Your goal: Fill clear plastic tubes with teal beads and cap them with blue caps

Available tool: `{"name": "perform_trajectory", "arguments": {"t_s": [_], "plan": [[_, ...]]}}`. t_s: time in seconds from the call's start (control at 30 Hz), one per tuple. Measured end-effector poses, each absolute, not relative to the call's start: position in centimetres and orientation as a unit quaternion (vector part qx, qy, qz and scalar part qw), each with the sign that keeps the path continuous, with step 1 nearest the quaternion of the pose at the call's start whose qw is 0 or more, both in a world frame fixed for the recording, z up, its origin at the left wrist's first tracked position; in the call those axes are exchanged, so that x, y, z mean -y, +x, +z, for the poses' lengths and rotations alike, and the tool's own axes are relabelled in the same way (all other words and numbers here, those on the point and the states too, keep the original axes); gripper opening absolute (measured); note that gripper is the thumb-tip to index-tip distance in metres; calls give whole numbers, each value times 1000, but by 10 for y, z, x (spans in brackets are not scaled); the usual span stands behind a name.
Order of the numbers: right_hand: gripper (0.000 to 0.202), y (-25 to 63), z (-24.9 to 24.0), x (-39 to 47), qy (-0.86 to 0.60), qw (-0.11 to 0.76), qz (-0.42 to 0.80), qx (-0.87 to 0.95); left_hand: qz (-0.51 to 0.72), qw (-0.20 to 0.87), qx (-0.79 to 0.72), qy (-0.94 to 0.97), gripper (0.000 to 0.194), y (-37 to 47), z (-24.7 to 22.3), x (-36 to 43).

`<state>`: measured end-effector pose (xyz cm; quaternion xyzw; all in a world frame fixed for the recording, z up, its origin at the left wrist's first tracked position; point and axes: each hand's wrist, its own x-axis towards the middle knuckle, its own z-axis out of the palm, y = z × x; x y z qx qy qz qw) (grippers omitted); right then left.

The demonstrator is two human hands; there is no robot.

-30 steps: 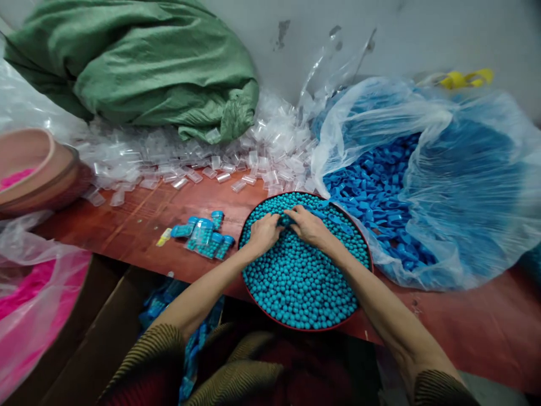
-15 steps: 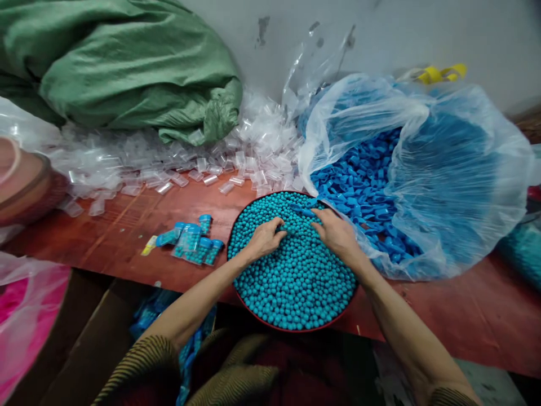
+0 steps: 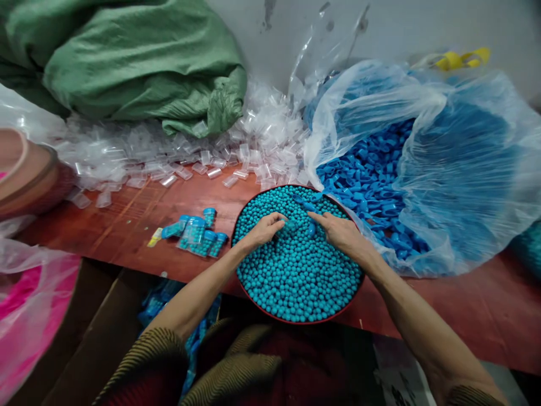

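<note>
A round red tray [image 3: 291, 322] full of turquoise beads [image 3: 296, 282] stands in front of me. Over the beads, my left hand [image 3: 267, 228] is closed round a small clear plastic container [image 3: 289, 228] that is hard to tell from the beads behind it. Facing it, my right hand [image 3: 338, 231] pinches a blue plastic cap [image 3: 311, 228] at its fingertips, a little apart from the container. A few more blue caps [image 3: 305, 202] lie on the beads at the back of the tray.
Left of the tray lie several filled, blue-capped containers [image 3: 196, 232] and a yellow scrap [image 3: 155, 237]. Clear empty containers [image 3: 169, 158] are heaped behind, under a green sack [image 3: 139, 62]. An open plastic bag [image 3: 465, 169] of blue caps touches the tray's right side. A pink basin [image 3: 25, 169] stands far left.
My right hand has come down and toward me from the loose caps, now with a blue cap at its fingertips. The left hand has stayed nearly in place; the whole view has shifted slightly.
</note>
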<state>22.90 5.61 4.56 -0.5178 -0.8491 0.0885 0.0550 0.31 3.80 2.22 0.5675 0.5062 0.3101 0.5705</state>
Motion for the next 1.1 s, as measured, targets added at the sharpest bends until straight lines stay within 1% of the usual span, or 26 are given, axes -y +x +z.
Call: {"name": "perform_trajectory", "arguments": {"t_s": [0.1,0.13,0.27,0.33,0.4,0.47,0.57,0.63,0.73,0.8,0.87,0.93,1.0,1.1], "plan": [[35,223,47,-58,-504,-46,26,862,316,624,-491,520,35,0,24,-38],[31,220,48,-59,-498,-51,16,865,320,633,-484,513,37,-1,25,-37],[26,213,46,-61,-483,2,-5,876,334,652,-472,490,39,-5,30,-32],[26,209,45,-59,-493,33,18,869,340,649,-477,486,37,-5,32,-30],[25,203,45,-54,-499,73,74,860,348,641,-477,491,33,-3,32,-28],[27,196,46,-48,-481,117,162,854,356,631,-476,499,31,0,31,-27],[25,188,50,-39,-450,169,282,830,373,622,-464,509,33,5,31,-22],[27,187,52,-36,-446,184,349,803,379,620,-452,518,37,7,31,-18],[40,191,50,-36,-446,172,484,733,373,623,-443,527,40,9,33,-12],[39,194,46,-39,-453,196,540,682,365,624,-447,527,39,9,34,-9],[34,197,43,-41,-483,245,525,657,362,611,-465,529,37,9,34,-7],[39,201,43,-43,-517,253,481,661,364,591,-486,531,37,9,35,-5],[46,206,49,-43,-538,211,442,686,368,576,-500,531,36,7,36,-5],[44,217,61,-44,-540,159,331,757,371,568,-514,525,36,0,38,-4]]}}
